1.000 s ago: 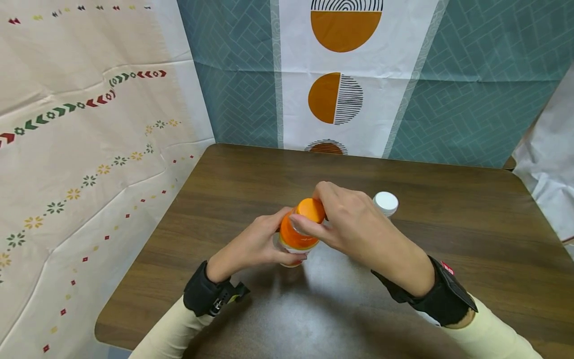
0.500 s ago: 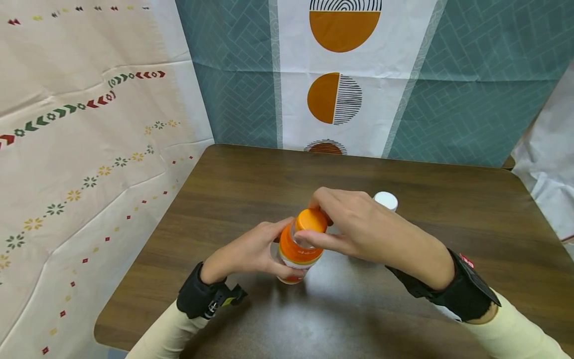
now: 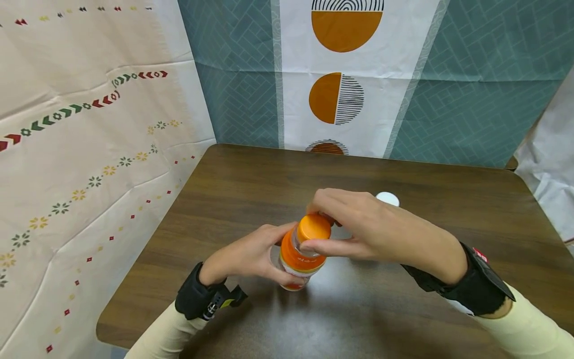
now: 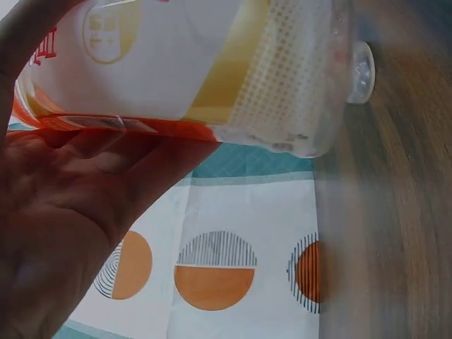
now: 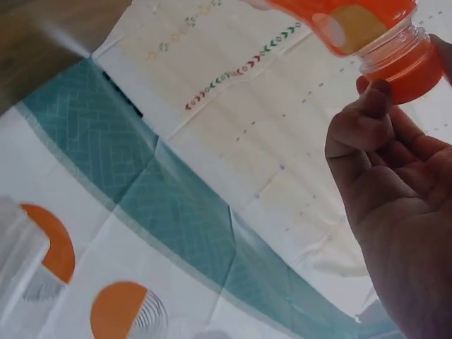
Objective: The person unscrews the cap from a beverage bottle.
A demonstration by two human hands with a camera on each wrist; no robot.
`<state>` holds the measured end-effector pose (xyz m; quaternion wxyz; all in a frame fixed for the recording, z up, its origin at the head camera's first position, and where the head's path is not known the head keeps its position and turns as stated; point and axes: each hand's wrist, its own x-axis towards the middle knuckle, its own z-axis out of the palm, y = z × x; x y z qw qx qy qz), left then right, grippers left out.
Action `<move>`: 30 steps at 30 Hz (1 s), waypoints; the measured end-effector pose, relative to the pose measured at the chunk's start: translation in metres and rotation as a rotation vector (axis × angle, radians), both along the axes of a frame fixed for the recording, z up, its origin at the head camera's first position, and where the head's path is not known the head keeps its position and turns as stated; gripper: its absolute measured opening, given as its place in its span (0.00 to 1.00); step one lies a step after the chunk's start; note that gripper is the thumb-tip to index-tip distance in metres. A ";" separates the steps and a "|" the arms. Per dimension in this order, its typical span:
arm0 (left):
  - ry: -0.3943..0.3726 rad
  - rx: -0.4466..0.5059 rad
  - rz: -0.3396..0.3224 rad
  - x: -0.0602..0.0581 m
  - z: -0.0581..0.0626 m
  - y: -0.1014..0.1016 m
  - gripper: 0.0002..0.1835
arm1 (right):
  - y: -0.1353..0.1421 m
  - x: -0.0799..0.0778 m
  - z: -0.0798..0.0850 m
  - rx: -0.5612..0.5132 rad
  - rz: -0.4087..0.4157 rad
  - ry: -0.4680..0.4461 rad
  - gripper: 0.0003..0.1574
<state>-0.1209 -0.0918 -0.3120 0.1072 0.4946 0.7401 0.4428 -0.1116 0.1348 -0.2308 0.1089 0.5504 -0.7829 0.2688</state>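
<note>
A clear plastic bottle with an orange label (image 3: 299,258) stands tilted between both hands in the head view. My left hand (image 3: 254,253) grips its body, thumb on the near side and fingers round the far side. The orange cap (image 3: 315,227) sits on the neck. My right hand (image 3: 363,224) pinches this cap between thumb and fingers. In the right wrist view, the cap (image 5: 406,74) is at the bottle's neck with fingers against it. The left wrist view shows the bottle's pale lower label (image 4: 169,56) close up; whether its base touches the table cannot be told.
A white-capped container (image 3: 387,199) stands behind the right hand, mostly hidden by it. Both are over a brown wooden table (image 3: 251,184). Patterned cloths hang behind the table (image 3: 242,75) and along its left side (image 3: 112,214).
Both hands and the bottle have come lower and nearer the person, slightly right. The right wrist has swung to the right while its fingers stay on the cap.
</note>
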 end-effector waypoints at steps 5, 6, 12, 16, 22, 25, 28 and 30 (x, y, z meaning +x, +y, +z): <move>0.016 0.013 0.096 -0.002 -0.002 0.000 0.31 | 0.000 0.000 0.001 -0.004 -0.133 0.063 0.28; 0.016 0.016 0.119 -0.002 -0.002 0.000 0.31 | 0.000 0.002 0.001 -0.019 -0.162 0.095 0.32; 0.033 0.036 0.210 -0.008 -0.007 -0.002 0.32 | -0.012 0.017 0.001 -0.066 -0.401 0.307 0.41; 0.054 0.048 0.233 -0.014 -0.017 -0.001 0.34 | -0.022 0.026 -0.003 -0.027 -0.593 0.301 0.35; 0.046 -0.001 0.270 -0.024 -0.038 -0.002 0.36 | -0.035 0.028 -0.009 -0.014 -0.754 0.212 0.32; 0.048 -0.018 0.285 -0.026 -0.040 -0.001 0.36 | -0.038 0.027 -0.010 -0.027 -0.790 0.169 0.34; 0.065 -0.027 0.305 -0.026 -0.040 0.001 0.35 | -0.041 0.025 -0.011 -0.028 -0.818 0.116 0.34; 0.079 -0.028 0.318 -0.026 -0.040 0.002 0.34 | -0.042 0.023 -0.012 -0.021 -0.840 0.084 0.34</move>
